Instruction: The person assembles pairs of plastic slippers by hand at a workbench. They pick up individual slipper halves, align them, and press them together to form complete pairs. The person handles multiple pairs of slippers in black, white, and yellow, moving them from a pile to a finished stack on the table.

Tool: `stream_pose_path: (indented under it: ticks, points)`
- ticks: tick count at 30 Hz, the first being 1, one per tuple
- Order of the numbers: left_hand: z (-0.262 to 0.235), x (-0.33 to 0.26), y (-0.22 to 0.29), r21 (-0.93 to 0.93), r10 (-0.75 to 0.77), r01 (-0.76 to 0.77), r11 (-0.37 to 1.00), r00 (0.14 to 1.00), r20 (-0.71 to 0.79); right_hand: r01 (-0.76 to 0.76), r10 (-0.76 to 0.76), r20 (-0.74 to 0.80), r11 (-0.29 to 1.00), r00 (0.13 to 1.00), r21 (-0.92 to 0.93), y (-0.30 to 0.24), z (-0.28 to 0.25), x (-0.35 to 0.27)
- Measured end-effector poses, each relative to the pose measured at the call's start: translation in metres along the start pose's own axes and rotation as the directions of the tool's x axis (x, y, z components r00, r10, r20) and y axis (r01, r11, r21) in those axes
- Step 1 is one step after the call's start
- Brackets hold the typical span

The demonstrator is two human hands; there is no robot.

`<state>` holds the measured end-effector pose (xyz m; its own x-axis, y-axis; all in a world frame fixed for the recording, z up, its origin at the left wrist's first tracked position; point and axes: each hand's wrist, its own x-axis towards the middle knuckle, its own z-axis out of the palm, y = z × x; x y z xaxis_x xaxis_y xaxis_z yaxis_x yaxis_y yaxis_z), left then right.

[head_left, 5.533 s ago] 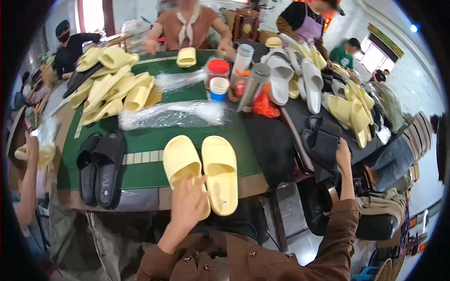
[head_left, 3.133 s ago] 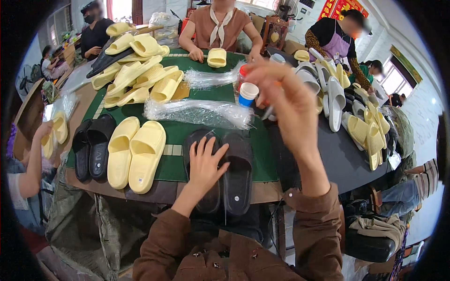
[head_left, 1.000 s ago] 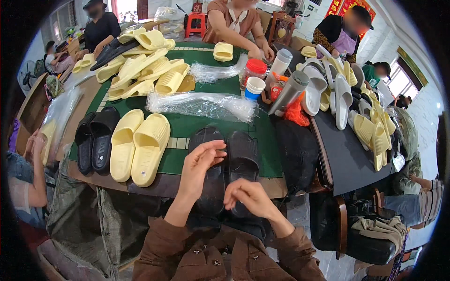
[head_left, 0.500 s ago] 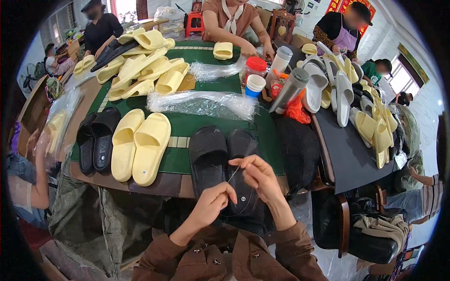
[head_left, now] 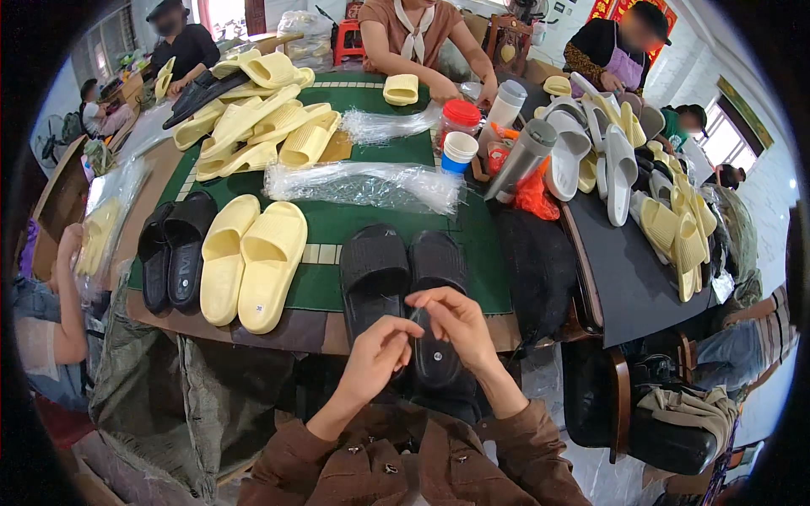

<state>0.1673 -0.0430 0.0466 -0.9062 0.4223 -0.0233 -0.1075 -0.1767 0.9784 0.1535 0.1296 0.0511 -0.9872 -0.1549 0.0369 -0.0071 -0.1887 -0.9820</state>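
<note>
A pair of black slippers lies at the near edge of the green table. The left black slipper lies flat. The right black slipper hangs partly over the edge under my hands. My left hand and my right hand meet fingertip to fingertip above its heel. They pinch a thin pale strand between them. What the strand is made of is too small to tell.
A yellow slipper pair and another black pair lie to the left. Clear plastic bags, cups, a metal flask and piled yellow slippers lie beyond. Other people sit around. A dark chair stands at right.
The yellow pair went from in front of me to the left, and a black pair took its place. My right hand came down from the cups; both hands closed together over the right black slipper.
</note>
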Motion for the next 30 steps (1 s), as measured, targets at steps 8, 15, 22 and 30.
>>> stream_pose_path:
  ticks: [8, 15, 22, 30]
  points:
    - [-0.021, -0.017, -0.005, -0.359, -0.280, 0.241, 0.902, 0.958, -0.057, -0.015, 0.003, -0.193, 0.998, 0.981, -0.061, 0.006, -0.029, -0.010]
    - [-0.024, 0.012, -0.011, 0.339, 0.080, -0.020, 0.940, 0.983, -0.162, -0.031, -0.020, -0.198, 0.967, 0.980, -0.252, 0.014, -0.024, -0.013]
    - [-0.018, 0.040, -0.028, 0.954, 0.401, -0.134, 0.269, 0.916, 0.016, 0.213, -0.378, -0.010, 0.544, 0.926, -0.811, 0.023, -0.009, -0.002]
    - [-0.027, 0.063, -0.024, 0.796, 0.160, -0.077, 0.601, 0.987, -0.026, -0.025, -0.033, -0.049, 0.509, 0.998, -0.861, 0.041, -0.017, 0.033]
